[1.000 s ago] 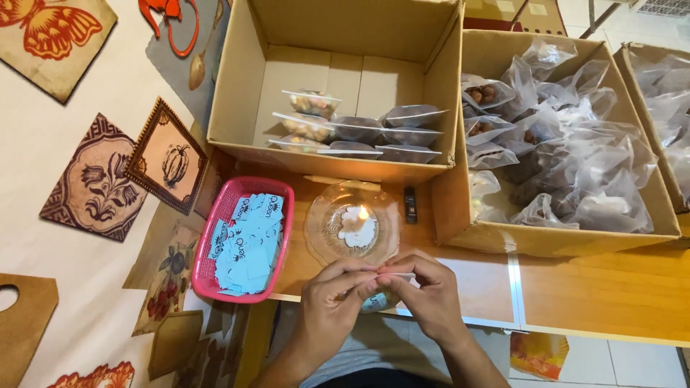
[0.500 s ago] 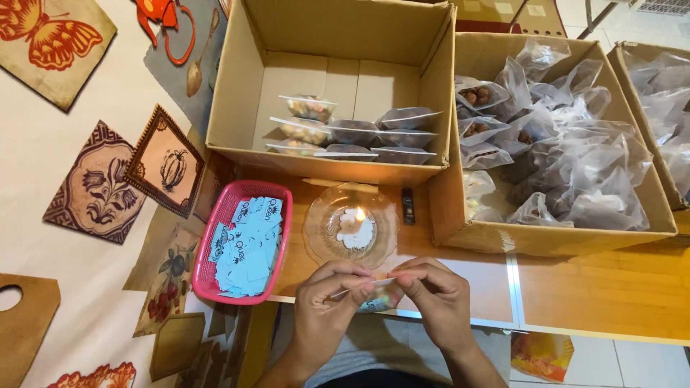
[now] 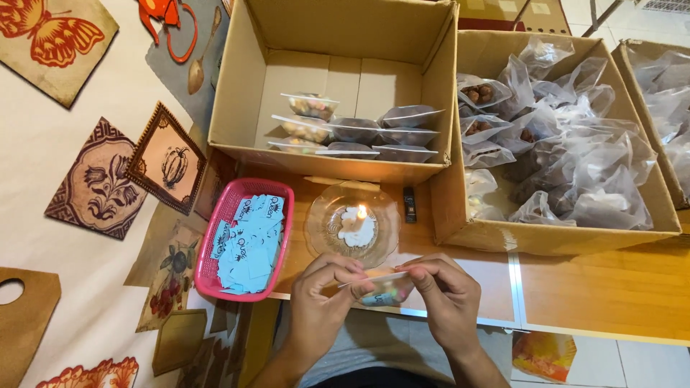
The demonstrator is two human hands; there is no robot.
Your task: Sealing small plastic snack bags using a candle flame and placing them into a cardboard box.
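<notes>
Both hands bare, no sleeves/rings; grey top, dark bottoms.

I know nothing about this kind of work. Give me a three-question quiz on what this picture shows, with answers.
1. True or false: both hands grip the same small packet.
2. What fills the pink basket? A) blue paper slips B) spoons C) candles
3. What burns in the glass dish?

Key:
1. True. The left hand and right hand pinch the top edge of one packet of coloured sweets.
2. A. The pink basket holds blue slips.
3. A small candle in the glass dish, in front of the carton of finished packets.
</notes>
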